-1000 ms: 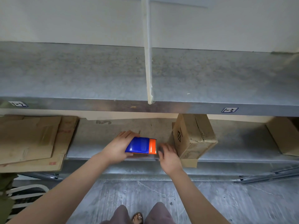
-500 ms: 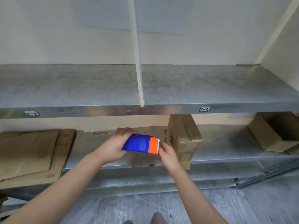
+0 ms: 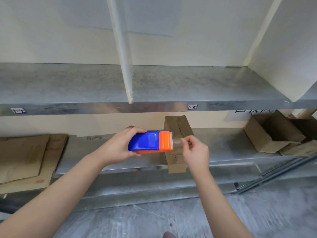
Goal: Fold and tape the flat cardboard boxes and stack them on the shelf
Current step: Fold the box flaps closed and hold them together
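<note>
Cardboard box (image 3: 178, 127) stands on the lower shelf (image 3: 223, 148), a flap hanging over the front edge. I see the left hand (image 3: 118, 146) gripping the blue-orange tape dispenser (image 3: 149, 140) in front of it. The right hand (image 3: 195, 152) pinches thumb to forefinger beside the dispenser's teeth; I can't tell whether it holds tape.

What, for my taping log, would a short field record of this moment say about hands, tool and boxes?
left hand: grips tape dispenser, held in the air
right hand: fingertips pinched beside the dispenser's toothed edge; tape there unclear
folded box: stands on lower shelf, behind the dispenser
flat cardboard: stacked at the shelf's left end
open box: at the shelf's right end
</note>
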`<state>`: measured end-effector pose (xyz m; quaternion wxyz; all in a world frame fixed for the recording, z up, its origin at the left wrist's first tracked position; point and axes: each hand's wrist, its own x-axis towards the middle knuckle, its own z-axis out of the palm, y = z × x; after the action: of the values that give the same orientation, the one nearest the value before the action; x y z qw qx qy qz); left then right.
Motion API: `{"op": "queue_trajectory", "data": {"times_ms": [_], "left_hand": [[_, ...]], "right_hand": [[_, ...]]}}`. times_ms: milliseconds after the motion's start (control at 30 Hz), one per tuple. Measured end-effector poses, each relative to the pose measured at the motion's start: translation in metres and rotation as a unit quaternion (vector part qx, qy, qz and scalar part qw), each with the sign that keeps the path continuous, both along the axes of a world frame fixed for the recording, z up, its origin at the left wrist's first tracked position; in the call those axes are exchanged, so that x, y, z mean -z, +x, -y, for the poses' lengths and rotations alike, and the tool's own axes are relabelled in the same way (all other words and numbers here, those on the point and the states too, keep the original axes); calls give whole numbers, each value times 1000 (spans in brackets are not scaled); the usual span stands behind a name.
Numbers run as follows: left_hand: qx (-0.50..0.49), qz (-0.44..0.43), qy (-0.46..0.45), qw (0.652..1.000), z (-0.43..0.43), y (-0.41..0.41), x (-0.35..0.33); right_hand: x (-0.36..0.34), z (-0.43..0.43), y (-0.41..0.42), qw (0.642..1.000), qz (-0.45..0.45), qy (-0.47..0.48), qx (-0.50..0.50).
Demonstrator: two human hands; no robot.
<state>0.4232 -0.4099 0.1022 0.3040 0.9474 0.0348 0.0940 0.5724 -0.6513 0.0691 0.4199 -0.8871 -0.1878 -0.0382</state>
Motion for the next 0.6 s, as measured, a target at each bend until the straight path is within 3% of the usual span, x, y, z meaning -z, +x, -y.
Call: {"op": "queue_trajectory", "data": {"times_ms": [100, 400, 600], "left_hand": [[-28, -8, 30, 999, -9, -4, -2], [-94, -54, 61, 992, 8, 15, 1], [-124, -86, 64, 986, 15, 22, 13]], "right_hand": [[-7, 47, 43, 997, -24, -42, 54], [15, 64, 103, 987, -123, -105, -9], [32, 50, 118, 977, -175, -97, -80]]}}
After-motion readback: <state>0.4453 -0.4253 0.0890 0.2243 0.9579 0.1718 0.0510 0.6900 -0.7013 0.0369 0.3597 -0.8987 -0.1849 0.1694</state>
